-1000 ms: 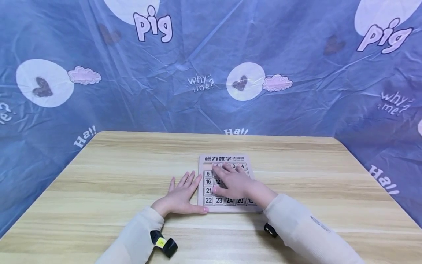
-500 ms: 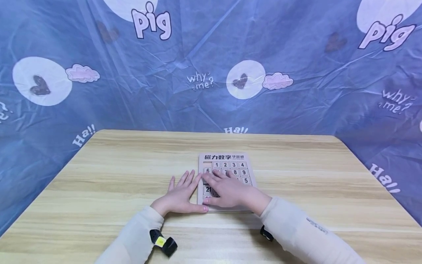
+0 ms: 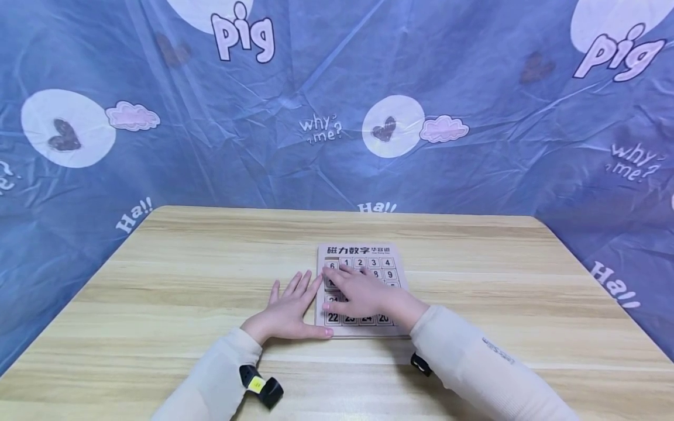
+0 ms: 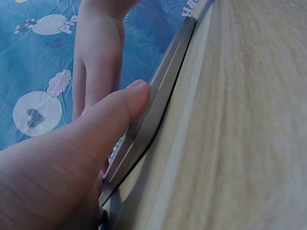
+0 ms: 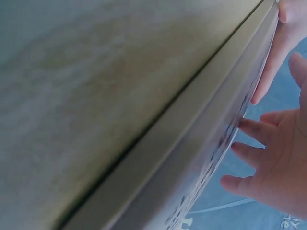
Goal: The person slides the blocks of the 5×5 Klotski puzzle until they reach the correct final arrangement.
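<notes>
While the left hand (image 3: 288,313) lies palm down on the wooden counter (image 3: 174,280), its fingers straight and fanned out, its thumb rests against the near left corner of a number puzzle board (image 3: 363,331). The board lies flat at about the middle of the counter, its printed title along the far edge. Above the tiles is the right hand (image 3: 360,292), also with fingers extended and spread, gripping nothing; the right wrist view shows a fingertip of it meeting the board's face. In the head view its index finger reaches the near edge of tile 6 (image 3: 332,266), in the far left corner of the grid, where a narrow strip shows beyond that tile. Tile 1 (image 3: 346,262) sits just beside it, and tile 22 (image 3: 333,318) fills the near left corner. Several middle tiles are hidden under the right hand. Both forearms wear pale sleeves (image 3: 479,362), with a black wrist camera (image 3: 261,387) on the left one. Behind the counter hangs a blue printed curtain (image 3: 316,169).
</notes>
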A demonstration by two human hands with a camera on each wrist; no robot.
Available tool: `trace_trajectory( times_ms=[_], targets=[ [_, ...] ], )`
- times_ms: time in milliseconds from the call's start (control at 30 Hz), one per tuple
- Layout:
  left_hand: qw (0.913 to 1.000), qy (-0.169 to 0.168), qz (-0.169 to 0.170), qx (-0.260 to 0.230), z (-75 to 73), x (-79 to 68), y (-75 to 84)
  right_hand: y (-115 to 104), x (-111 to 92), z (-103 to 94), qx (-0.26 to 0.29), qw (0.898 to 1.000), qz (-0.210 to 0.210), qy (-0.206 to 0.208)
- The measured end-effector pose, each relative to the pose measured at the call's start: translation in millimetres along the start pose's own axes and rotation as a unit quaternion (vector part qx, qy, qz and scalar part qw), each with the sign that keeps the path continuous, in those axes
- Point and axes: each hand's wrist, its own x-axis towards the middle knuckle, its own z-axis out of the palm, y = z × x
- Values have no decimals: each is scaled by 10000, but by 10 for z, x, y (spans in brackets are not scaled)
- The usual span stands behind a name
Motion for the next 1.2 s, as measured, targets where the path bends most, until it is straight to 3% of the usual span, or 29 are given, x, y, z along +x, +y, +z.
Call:
trace_trajectory(
  times_ms=[233,567,1000,1200],
  targets=[
    [10000,1,1,-35,-1,1,-1,29,25,26,-122,9999,65,23],
    [10000,42,48,31,0,8,-21,-83,-159,32,-244,9986,-470,21],
    [10000,16,27,-52,12,1,-16,8,-303,-5,300,9993,-238,47],
    [10000,-1,-26,-36,-7,-5,-15,-16,-456,-8,189,9983,-549,81]
  ],
)
